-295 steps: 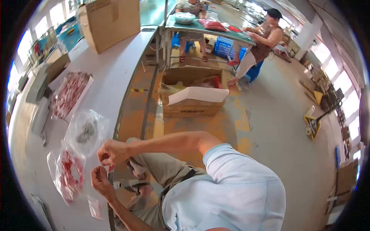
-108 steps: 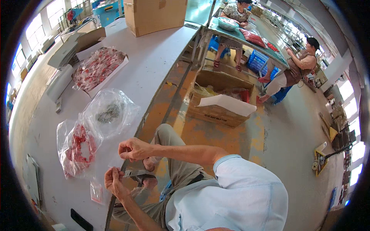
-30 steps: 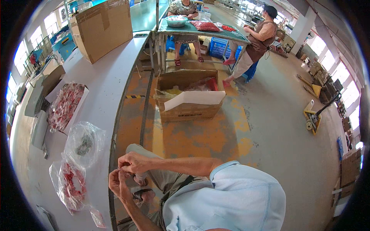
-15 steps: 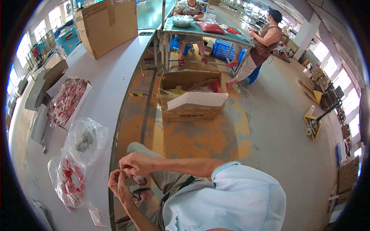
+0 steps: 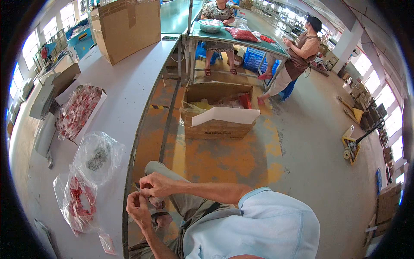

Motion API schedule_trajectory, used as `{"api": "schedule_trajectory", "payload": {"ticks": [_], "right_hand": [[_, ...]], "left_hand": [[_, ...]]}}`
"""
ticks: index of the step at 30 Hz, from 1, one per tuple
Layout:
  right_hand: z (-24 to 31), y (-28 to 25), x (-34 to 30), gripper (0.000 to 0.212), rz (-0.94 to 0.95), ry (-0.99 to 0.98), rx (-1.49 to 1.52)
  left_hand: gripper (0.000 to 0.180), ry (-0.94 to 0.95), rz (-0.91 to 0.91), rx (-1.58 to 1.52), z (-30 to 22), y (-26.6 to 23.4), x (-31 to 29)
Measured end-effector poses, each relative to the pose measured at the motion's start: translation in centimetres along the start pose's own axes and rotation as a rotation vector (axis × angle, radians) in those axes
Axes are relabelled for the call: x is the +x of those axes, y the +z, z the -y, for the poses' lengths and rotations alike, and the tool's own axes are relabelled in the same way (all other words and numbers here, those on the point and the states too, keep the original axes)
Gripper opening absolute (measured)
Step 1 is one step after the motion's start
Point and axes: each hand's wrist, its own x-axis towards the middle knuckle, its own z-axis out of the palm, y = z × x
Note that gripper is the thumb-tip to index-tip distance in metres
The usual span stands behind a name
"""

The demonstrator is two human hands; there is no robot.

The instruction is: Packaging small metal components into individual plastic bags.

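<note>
Just off the edge of the white table, my left hand (image 5: 139, 210) and my right hand (image 5: 158, 184) meet fingertip to fingertip. Both are closed in a pinch. Whatever sits between them is too small to name; a thin pale sliver shows above the fingers. On the table (image 5: 113, 168) beside them lies a clear plastic bag with red pieces (image 5: 79, 203). Touching it is another clear bag (image 5: 97, 159) holding a clump of small grey metal bits. Farther off, an open white box (image 5: 80, 113) is heaped with small clear packets that have red contents.
A tall cardboard box (image 5: 127, 32) stands at the table's far end. On the floor ahead is an open carton (image 5: 220, 129) with plastic bags inside. Two people work around a green-topped table (image 5: 220, 35). A yellow pallet jack (image 5: 351, 146) is at the right.
My hands stay together and have shifted slightly right in the picture, and a thin pale sliver now shows above the fingers. The whole view has moved a little. The bags and boxes stay in place.
</note>
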Motion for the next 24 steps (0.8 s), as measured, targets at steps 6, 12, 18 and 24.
{"api": "schedule_trajectory", "payload": {"ticks": [6,12,18,24], "right_hand": [[-1.3,0.2,0.5,0.014,0.057,-0.009,0.063],[-0.6,0.5,0.6,0.012,0.013,-0.101,-0.035],[0.4,0.3,0.6,0.015,0.022,-0.010,-0.058],[-0.6,0.4,0.8,0.015,0.000,-0.016,-0.051]], "left_hand": [[0.008,-0.081,0.074,-0.180,0.0,-0.2,0.2],[0.011,-0.074,0.030,-0.134,0.5,-0.2,0.4],[0.011,0.019,-0.033,0.061,0.3,-0.1,0.5],[0.012,0.010,-0.036,0.094,0.1,0.2,0.5]]}}
